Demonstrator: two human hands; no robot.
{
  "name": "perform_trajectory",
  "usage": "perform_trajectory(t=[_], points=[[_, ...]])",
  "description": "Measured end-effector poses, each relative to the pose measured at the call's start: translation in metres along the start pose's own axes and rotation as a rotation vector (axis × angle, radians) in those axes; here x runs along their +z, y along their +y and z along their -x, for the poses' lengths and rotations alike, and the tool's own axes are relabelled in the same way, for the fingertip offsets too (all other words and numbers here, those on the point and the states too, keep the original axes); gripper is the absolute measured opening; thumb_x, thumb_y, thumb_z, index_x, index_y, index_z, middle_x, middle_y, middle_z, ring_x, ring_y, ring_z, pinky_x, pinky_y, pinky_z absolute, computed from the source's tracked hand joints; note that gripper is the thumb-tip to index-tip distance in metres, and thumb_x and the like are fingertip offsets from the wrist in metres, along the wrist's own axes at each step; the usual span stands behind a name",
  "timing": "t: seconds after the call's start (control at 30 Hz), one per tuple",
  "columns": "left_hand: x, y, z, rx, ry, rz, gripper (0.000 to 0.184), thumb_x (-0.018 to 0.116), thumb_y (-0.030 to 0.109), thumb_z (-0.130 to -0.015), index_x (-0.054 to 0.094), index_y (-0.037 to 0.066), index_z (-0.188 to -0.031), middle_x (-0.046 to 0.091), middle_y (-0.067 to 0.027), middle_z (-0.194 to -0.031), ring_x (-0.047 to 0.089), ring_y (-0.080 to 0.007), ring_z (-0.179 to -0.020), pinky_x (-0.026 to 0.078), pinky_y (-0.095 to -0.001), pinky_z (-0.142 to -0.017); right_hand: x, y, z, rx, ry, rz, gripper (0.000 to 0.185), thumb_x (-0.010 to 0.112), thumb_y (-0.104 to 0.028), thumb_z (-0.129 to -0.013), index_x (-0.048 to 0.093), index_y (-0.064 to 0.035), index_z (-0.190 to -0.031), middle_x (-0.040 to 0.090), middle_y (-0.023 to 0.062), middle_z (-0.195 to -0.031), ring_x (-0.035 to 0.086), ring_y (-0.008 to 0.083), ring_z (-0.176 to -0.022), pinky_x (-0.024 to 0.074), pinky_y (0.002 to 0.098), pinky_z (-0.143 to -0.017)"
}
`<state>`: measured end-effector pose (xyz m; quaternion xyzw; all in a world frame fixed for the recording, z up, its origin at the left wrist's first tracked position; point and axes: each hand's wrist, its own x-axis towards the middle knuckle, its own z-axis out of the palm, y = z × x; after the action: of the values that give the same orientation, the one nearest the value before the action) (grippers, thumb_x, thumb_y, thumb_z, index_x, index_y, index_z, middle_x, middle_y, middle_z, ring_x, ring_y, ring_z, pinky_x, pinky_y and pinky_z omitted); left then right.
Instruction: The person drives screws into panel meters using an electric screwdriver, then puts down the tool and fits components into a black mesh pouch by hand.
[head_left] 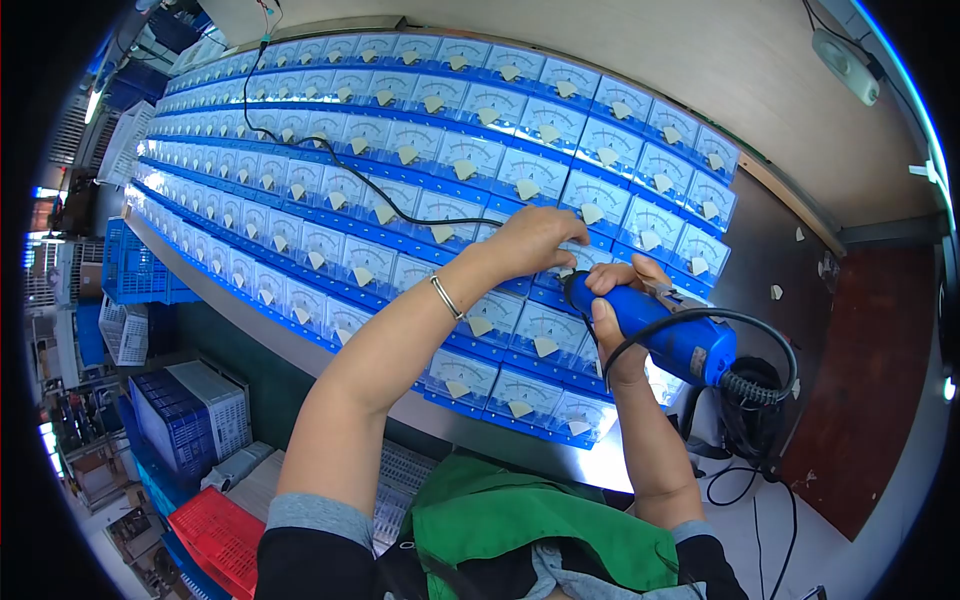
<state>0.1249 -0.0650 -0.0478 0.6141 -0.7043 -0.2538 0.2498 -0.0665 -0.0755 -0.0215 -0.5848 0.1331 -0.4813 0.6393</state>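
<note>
My right hand (622,287) is wrapped round a blue electric screwdriver (655,330), a thick cylinder with a black coiled cord sleeve at its rear end. The tool lies tilted, its dark nose pointing to the left, close to my left hand (535,242). That hand reaches over an analog panel meter (590,258) in the middle rows, its fingers bent and the thumb and forefinger apart. Whether its fingertips press on the meter is hard to see. The screwdriver's tip is hidden among the meters. Each meter has a clear face, a dial scale and a pale fan-shaped piece on the front.
Long blue-edged rows of meters (465,155) cover the bench. A black cable (375,187) runs across them towards my left hand. The screwdriver's cord (770,393) loops at the right. Blue crates (135,265) and a red basket (215,540) stand at the left.
</note>
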Motion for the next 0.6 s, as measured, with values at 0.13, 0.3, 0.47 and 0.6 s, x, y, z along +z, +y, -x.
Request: perform_trajectory(t=[0.13,0.3,0.47,0.6], points=[[0.001,-0.001,0.000,0.018,0.020,0.014,0.030,0.079,0.017,-0.074,0.069,0.012,-0.103,0.069,-0.0065,-0.097,0.065,-0.0288,-0.093,0.051,-0.0411,-0.081,0.001,0.005,-0.003,-0.003,0.005,-0.009,0.064,0.069,-0.001,-0.081,0.040,-0.0076,-0.138,0.060,0.0082,-0.096,0.058,0.0201,-0.095,0.0466,0.0409,-0.094],[0.001,0.000,0.001,0.000,0.017,0.011,0.029,0.077,0.017,-0.076,0.070,0.011,-0.103,0.069,-0.0076,-0.097,0.065,-0.0293,-0.094,0.051,-0.0416,-0.080,0.001,0.006,-0.002,-0.027,-0.088,0.121,0.059,0.067,0.004,-0.078,0.045,-0.0067,-0.131,0.061,0.0098,-0.093,0.060,0.0208,-0.090,0.0499,0.0396,-0.088],[-0.013,-0.008,0.007,0.050,0.137,-0.005,0.030,0.074,0.016,-0.078,0.069,0.010,-0.107,0.070,-0.0097,-0.101,0.066,-0.0307,-0.095,0.052,-0.0417,-0.080,0.008,0.021,-0.003,-0.231,-0.211,0.170,0.051,0.066,0.010,-0.072,0.051,-0.0082,-0.117,0.062,0.0101,-0.089,0.063,0.0218,-0.081,0.0528,0.0380,-0.077],[-0.045,-0.024,0.040,-0.003,0.183,-0.176,0.028,0.072,0.013,-0.080,0.069,0.010,-0.108,0.069,-0.0079,-0.107,0.063,-0.0280,-0.102,0.048,-0.0403,-0.088,0.007,0.003,-0.008,0.094,-0.017,0.057,0.060,0.068,0.004,-0.078,0.045,-0.0093,-0.132,0.061,0.0078,-0.093,0.061,0.0203,-0.092,0.0495,0.0384,-0.089]])
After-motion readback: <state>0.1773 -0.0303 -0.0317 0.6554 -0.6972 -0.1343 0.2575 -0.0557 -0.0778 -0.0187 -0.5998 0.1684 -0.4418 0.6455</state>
